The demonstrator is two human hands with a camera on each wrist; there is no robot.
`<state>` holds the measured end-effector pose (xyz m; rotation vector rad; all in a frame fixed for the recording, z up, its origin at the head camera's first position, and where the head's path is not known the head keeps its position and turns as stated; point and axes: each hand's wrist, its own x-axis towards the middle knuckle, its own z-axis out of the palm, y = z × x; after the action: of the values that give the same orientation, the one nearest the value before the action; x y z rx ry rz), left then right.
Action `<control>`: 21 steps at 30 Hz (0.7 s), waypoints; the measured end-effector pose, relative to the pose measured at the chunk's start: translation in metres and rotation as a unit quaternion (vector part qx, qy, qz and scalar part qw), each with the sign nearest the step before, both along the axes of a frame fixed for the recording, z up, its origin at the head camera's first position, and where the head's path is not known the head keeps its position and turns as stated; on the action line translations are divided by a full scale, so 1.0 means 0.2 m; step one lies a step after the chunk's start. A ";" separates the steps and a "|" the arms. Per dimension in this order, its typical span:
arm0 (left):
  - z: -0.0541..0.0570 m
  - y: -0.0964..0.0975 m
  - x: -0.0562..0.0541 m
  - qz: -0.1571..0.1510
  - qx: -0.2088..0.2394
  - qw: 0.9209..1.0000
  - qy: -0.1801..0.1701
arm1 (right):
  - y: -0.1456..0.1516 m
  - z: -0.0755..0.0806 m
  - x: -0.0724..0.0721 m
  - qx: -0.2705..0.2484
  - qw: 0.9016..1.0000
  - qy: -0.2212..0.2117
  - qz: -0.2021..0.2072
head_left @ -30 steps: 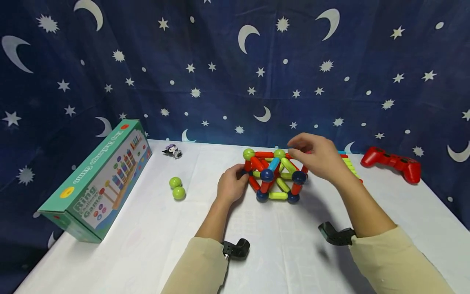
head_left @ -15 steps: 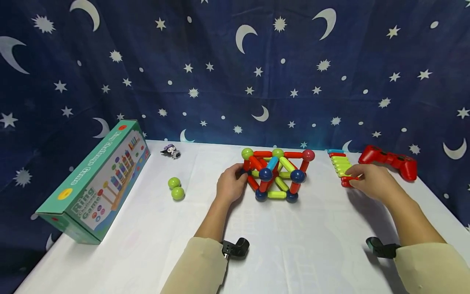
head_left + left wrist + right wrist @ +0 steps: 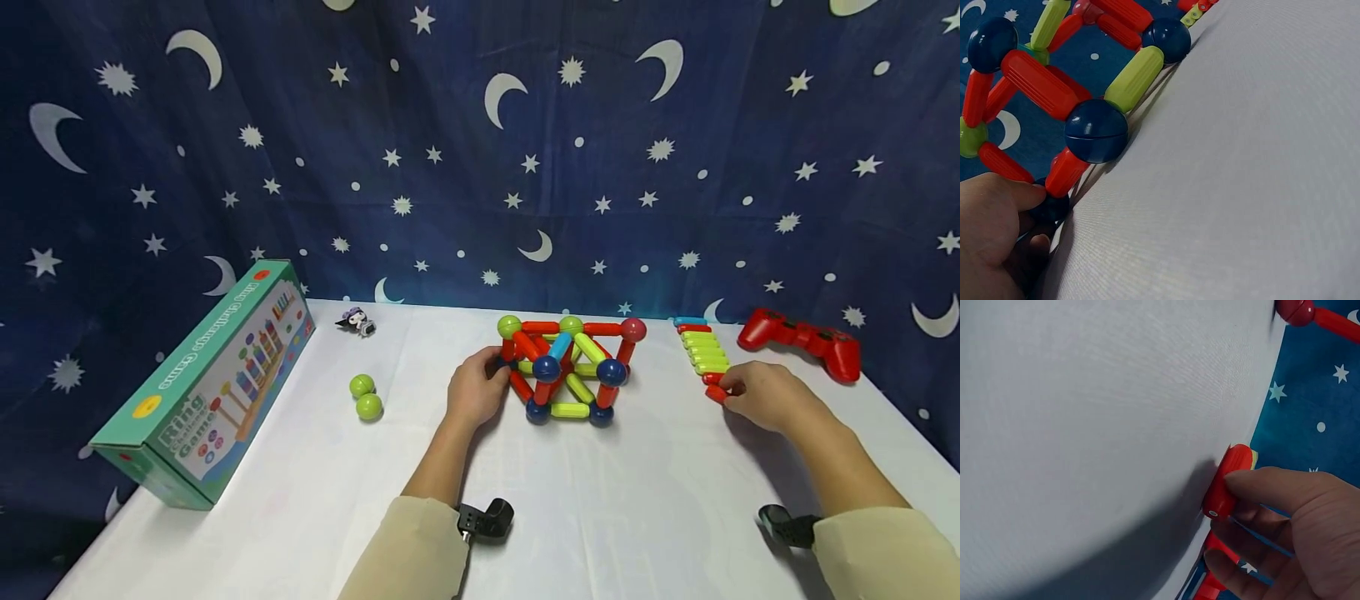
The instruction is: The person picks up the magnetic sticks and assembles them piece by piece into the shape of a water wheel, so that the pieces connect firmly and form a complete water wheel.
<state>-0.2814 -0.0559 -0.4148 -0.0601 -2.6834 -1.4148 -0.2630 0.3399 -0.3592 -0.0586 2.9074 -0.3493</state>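
Rod-and-ball structure point(image 3: 550, 367), centre of frame, is pinched at a blue ball point(image 3: 1055, 210) by the left hand point(image 3: 476, 387); a red rod point(image 3: 1229, 478), right, by the right hand point(image 3: 772, 398).

Head view: bright and fairly even, mostly sharp. Light source not visible. Soft shadows on the white tabletop point(image 3: 600, 508): left hand's point(image 3: 476, 392) on the near-left of the ball-and-stick frame point(image 3: 579, 387), right hand's point(image 3: 772, 396) off to its right. Backdrop point(image 3: 577, 192) darkest far left of the frame. Left wrist: small glints on the frame's blue balls. Right wrist: broad, soft-edged shadow, slightly soft detail.
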 end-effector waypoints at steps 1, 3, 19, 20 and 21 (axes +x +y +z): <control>0.00 0.00 0.00 -0.001 0.001 1.000 0.001 | 0.00 0.00 0.00 -0.001 1.000 -0.006 0.004; -0.01 0.00 0.00 -0.002 0.000 1.000 0.007 | -0.01 -0.01 0.01 -0.002 1.000 -0.010 0.016; -0.01 -0.01 -0.01 -0.003 -0.002 1.000 0.017 | -0.36 0.25 0.10 -0.106 0.978 0.144 0.107; -0.01 0.00 -0.01 -0.004 -0.001 1.000 0.015 | -0.40 0.27 0.11 -0.112 0.975 0.151 0.114; -0.01 0.00 -0.01 -0.004 0.000 1.000 0.016 | -0.44 0.29 0.12 -0.118 0.972 0.161 0.120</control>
<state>-0.2828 -0.0568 -0.4173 -0.0936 -2.6606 -1.4040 -0.2383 0.2524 -0.3003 -0.5491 3.1053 -0.6962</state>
